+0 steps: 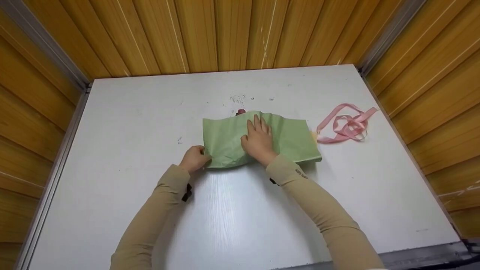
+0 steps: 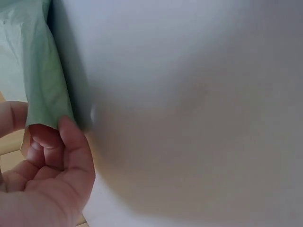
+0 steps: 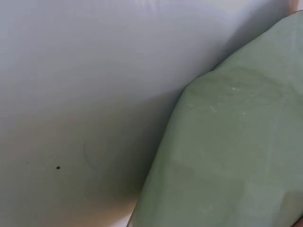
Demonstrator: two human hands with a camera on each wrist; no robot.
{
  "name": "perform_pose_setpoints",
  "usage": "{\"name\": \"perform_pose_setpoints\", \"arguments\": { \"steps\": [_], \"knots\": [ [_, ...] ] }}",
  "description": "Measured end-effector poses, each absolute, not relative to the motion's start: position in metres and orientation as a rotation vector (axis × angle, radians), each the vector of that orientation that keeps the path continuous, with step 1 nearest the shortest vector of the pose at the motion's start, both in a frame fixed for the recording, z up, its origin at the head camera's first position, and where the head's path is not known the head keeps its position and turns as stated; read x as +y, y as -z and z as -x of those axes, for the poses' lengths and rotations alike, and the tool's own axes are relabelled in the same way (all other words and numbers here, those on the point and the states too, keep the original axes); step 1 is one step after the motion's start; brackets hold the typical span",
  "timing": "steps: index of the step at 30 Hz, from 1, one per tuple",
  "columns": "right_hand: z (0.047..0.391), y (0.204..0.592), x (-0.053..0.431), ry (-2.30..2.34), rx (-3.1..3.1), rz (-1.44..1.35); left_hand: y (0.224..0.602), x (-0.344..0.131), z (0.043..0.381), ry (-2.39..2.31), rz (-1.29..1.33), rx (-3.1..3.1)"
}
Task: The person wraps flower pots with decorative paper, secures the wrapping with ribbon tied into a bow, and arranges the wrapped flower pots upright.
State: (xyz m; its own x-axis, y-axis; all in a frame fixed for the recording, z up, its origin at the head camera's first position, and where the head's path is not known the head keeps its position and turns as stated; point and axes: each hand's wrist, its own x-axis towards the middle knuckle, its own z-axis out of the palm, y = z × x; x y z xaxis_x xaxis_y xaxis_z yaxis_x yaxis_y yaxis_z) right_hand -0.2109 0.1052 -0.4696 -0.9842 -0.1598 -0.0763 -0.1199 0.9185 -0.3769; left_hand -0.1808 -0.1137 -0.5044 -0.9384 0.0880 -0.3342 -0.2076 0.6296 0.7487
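Green wrapping paper [image 1: 292,138] lies folded over at the middle of the white table. My left hand [image 1: 195,159] pinches its lower left edge. In the left wrist view, thumb and fingers of the left hand [image 2: 52,175] hold the folded end of the paper [image 2: 45,80]. My right hand [image 1: 259,141] rests on top of the paper with fingers extended. A small dark red thing [image 1: 240,111] peeks out above the upper edge; whatever else is under the paper is hidden. In the right wrist view the paper [image 3: 232,151] fills the right side.
Tangled pink ribbon [image 1: 350,127] lies to the right of the paper. A pale yellow bit [image 1: 314,136] shows at the paper's right edge. Wood-patterned walls [image 1: 232,35] stand behind and on both sides of the white table [image 1: 131,123].
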Motion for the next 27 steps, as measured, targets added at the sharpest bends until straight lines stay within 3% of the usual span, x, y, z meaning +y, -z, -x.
{"name": "perform_pose_setpoints", "arguments": {
  "steps": [13, 27],
  "knots": [
    [0.211, 0.474, 0.111, 0.58, 3.014, 0.26, 0.502, -0.11, 0.187, -1.318, 0.353, 2.353],
    [0.213, 0.477, 0.114, 0.606, 3.046, 0.276, 0.501, -0.103, 0.191, -1.506, 0.296, 2.258]
  ]
}}
